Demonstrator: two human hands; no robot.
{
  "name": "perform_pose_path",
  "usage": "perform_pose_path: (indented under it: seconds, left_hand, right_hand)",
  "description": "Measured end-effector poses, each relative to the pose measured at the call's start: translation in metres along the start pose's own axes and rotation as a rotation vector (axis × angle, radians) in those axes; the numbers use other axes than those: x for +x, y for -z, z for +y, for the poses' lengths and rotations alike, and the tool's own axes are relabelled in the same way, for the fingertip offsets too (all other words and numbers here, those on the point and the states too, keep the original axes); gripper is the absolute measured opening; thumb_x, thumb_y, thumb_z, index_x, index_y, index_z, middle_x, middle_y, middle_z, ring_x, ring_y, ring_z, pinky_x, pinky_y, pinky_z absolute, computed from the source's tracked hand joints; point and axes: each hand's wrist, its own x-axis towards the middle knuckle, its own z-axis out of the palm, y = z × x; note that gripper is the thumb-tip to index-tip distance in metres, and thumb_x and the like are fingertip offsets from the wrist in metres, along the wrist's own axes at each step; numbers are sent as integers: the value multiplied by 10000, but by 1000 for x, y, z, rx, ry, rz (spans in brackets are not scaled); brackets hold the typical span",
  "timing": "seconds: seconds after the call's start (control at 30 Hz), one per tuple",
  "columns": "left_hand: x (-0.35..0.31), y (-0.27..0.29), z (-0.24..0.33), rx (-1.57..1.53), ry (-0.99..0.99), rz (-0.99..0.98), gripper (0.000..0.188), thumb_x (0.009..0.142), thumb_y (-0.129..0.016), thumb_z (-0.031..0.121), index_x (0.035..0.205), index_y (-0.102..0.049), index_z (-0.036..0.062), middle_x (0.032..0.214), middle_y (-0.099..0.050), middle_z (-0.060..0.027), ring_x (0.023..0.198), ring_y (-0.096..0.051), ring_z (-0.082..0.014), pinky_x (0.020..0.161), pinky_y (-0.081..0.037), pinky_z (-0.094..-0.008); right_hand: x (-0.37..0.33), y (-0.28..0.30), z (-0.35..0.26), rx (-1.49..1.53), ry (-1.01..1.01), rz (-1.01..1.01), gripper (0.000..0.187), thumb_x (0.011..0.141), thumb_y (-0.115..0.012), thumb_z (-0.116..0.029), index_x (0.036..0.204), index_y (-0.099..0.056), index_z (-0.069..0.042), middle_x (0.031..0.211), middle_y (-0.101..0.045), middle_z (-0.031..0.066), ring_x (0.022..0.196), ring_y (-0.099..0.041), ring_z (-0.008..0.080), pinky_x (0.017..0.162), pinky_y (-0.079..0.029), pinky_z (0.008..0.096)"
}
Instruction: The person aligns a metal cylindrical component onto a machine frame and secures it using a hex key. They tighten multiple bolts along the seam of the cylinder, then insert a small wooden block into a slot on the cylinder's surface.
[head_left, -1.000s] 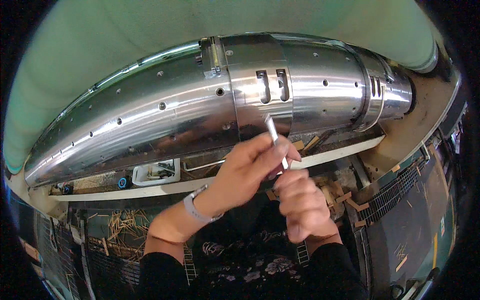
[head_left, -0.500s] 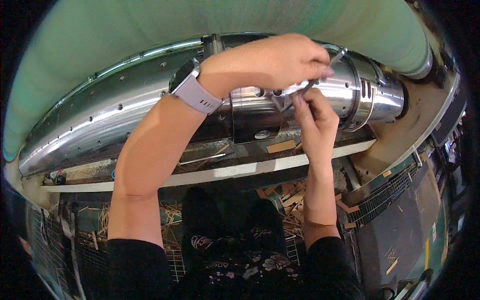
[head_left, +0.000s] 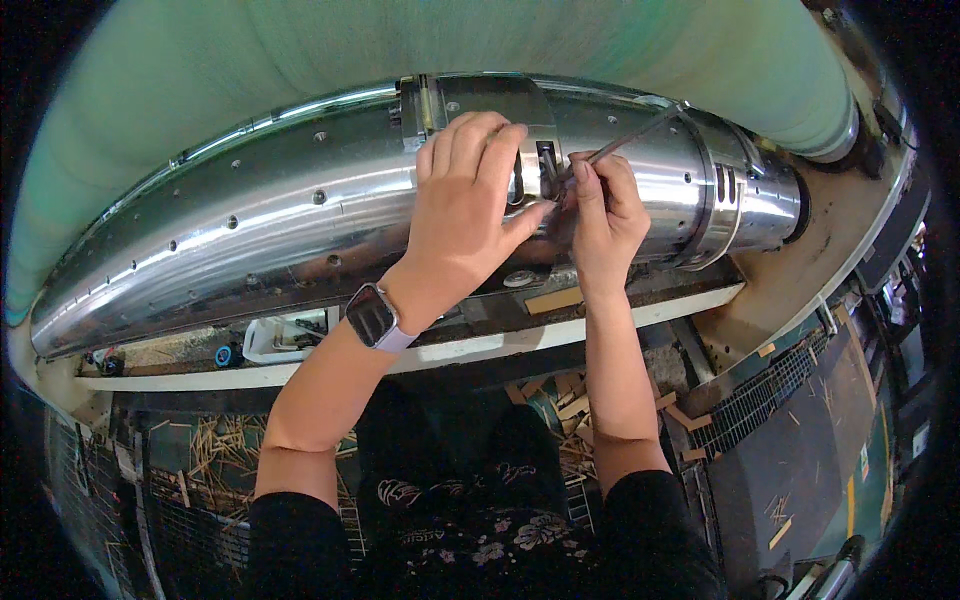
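Note:
A long shiny steel cylinder with rows of screw holes lies across in front of me. A curved steel plate section with slots is on it near the middle. My left hand rests on this section, fingers extended and close together, thumb pointing toward the slots. In my right hand, a thin metal rod that looks like a hex key is pinched between thumb and fingers. Its long shaft slants up to the right. The lower end is at the slots, partly hidden by my fingers.
A large green roller runs close above the cylinder. Below is a ledge with a pale rail, a white tray of small tools and a blue round item. Cardboard scraps litter the floor. A grey frame stands right.
My left hand has come down and left from the rod's upper part and now lies on the plate section. The right hand has shifted slightly left and holds the rod at the slots.

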Motion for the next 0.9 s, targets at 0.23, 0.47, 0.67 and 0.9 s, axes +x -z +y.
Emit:
perform_pose_path:
  seconds: [0.23, 0.47, 0.67, 0.9]
  left_hand:
    - [13, -15, 3, -13, -57, 21, 654, 563, -793, 149, 1135, -502, 28, 1157, -505, -152, 1084, -480, -339, 924, -373, -428]
    - [21, -25, -2, -12, 9, 4, 525, 570, -770, 108, 1037, -543, 33, 1076, -561, -126, 1018, -533, -329, 873, -424, -408]
    - [18, -28, -5, 18, -4, -1, 442, 621, -764, 191, 1006, -607, 41, 1112, -592, -105, 1066, -538, -308, 920, -431, -404]
    - [18, -32, -2, 14, -15, 17, 437, 709, -700, 328, 1009, -637, 17, 1157, -598, -123, 1138, -526, -273, 996, -385, -407]
  right_hand:
    - [-3, -8, 5, 19, 113, 88, 48, 846, -594, -24, 867, -569, 10, 859, -581, 84, 756, -541, 155, 687, -443, 258]
    - [3, -8, 2, -53, 135, 15, 76, 831, -616, -35, 825, -549, 2, 810, -545, 87, 754, -526, 182, 690, -431, 266]
    - [18, 23, 0, -83, 110, -141, 20, 840, -561, -5, 855, -573, -10, 841, -562, 71, 747, -516, 164, 694, -427, 295]
    - [117, 144, 4, 688, 393, 57, 533, 938, -306, -454, 1073, -563, -6, 1005, -592, 133, 908, -558, 258, 819, -452, 412]
